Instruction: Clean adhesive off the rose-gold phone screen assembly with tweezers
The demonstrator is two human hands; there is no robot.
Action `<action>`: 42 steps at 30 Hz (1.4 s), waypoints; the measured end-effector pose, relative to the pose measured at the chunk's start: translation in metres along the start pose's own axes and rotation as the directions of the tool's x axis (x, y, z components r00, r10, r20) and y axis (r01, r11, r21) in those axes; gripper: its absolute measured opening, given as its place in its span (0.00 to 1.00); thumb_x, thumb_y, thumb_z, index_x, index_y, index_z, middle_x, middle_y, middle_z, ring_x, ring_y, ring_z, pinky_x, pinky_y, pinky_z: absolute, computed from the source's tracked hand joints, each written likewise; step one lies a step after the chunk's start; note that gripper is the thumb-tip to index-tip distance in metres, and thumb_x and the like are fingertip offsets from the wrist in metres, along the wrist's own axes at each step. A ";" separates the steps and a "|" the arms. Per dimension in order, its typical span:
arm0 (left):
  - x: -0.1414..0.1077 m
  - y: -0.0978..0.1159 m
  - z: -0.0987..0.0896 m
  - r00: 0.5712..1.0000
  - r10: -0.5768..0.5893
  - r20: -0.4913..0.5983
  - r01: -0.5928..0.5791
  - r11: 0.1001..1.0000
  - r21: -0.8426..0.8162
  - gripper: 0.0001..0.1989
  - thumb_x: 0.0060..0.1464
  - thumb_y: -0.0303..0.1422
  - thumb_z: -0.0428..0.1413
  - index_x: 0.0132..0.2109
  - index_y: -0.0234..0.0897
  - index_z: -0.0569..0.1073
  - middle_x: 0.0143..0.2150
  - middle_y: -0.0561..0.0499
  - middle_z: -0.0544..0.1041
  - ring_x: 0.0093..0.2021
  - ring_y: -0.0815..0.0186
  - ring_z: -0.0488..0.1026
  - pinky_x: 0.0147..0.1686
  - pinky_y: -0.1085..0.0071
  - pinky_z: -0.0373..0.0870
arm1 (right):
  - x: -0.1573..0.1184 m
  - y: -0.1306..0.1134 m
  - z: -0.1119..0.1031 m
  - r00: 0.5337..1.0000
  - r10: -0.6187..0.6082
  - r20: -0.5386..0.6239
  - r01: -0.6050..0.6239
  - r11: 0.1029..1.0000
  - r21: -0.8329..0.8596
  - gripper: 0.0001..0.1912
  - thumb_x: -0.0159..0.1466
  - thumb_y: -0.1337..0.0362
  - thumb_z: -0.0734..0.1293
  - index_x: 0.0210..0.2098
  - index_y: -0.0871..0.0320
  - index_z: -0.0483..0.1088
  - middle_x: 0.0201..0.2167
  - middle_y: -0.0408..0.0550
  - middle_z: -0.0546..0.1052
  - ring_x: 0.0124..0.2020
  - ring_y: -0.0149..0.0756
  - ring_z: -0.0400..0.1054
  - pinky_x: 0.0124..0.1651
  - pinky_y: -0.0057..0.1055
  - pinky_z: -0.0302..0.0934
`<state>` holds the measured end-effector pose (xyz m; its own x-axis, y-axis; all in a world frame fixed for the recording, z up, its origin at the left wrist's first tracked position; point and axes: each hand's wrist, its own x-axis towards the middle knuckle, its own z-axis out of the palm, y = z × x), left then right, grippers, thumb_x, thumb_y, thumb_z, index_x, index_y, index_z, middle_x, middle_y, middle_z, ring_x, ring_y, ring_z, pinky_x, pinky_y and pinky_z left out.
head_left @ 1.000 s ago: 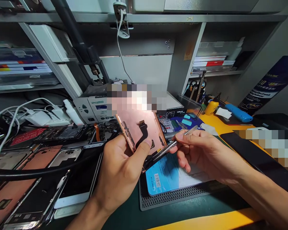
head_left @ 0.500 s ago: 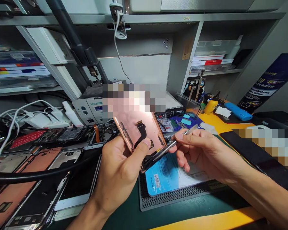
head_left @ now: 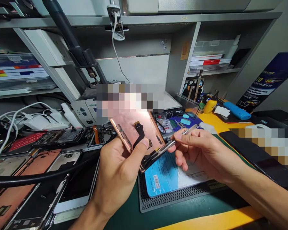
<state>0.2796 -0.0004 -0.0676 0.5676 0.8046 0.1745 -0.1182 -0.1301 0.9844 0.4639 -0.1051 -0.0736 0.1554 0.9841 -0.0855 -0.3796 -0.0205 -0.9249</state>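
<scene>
Tilted up in my left hand (head_left: 121,172) is a copper-coloured phone screen assembly (head_left: 148,126), its inner face towards me and its upper part blurred out. My thumb presses on that face beside a black flex cable (head_left: 139,131) with a gold connector. My right hand (head_left: 196,143) pinches metal tweezers (head_left: 169,145) between thumb and fingers. Their tips reach the dark lower edge of the assembly; whether they grip anything there I cannot tell. Below both hands, a blue and white packet (head_left: 162,179) lies on a grey perforated mat (head_left: 172,199).
Several phone screens and frames (head_left: 40,163) lie at the left, crossed by a thick black cable (head_left: 38,179). A black phone panel (head_left: 252,153) is at the right. Behind stand a yellow bottle (head_left: 210,104), a blue tool (head_left: 237,110) and a large spray can (head_left: 266,83).
The view has shifted slightly. The phone screen assembly and my left hand sit a little further left in the picture. Both hands keep their holds, with the tweezers still at the lower edge.
</scene>
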 end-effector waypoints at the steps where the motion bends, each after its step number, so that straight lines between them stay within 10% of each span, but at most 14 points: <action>1: 0.000 0.000 0.000 1.000 -0.007 0.011 0.007 1.000 -0.022 0.10 0.58 0.36 0.63 0.45 0.37 0.81 0.42 0.48 0.84 0.42 0.57 0.80 0.41 0.65 0.77 | 0.000 0.000 0.000 1.000 -0.003 0.000 0.003 1.000 0.001 0.17 0.68 0.59 0.70 0.32 0.68 0.79 0.24 0.57 0.78 0.22 0.32 0.72 0.26 0.23 0.68; 31: 0.002 0.004 0.005 0.998 -0.068 0.017 0.070 0.990 -0.125 0.08 0.55 0.34 0.64 0.41 0.35 0.82 0.40 0.45 0.84 0.41 0.53 0.80 0.41 0.62 0.77 | 0.000 -0.001 0.000 1.000 -0.017 0.020 0.016 0.999 0.028 0.15 0.67 0.61 0.70 0.29 0.66 0.80 0.28 0.56 0.80 0.22 0.32 0.73 0.28 0.24 0.70; 42: 0.004 0.003 0.004 0.999 -0.050 0.002 0.050 0.991 -0.125 0.07 0.55 0.33 0.64 0.40 0.36 0.82 0.39 0.47 0.84 0.40 0.56 0.80 0.44 0.64 0.77 | 0.002 -0.005 0.003 0.986 0.090 -0.143 -0.078 0.993 0.090 0.14 0.66 0.60 0.72 0.30 0.66 0.78 0.27 0.53 0.78 0.20 0.31 0.70 0.23 0.23 0.68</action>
<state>0.2849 0.0001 -0.0637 0.5747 0.8087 0.1252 -0.1908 -0.0164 0.9815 0.4636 -0.1030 -0.0685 0.2492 0.9430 -0.2206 -0.4707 -0.0811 -0.8786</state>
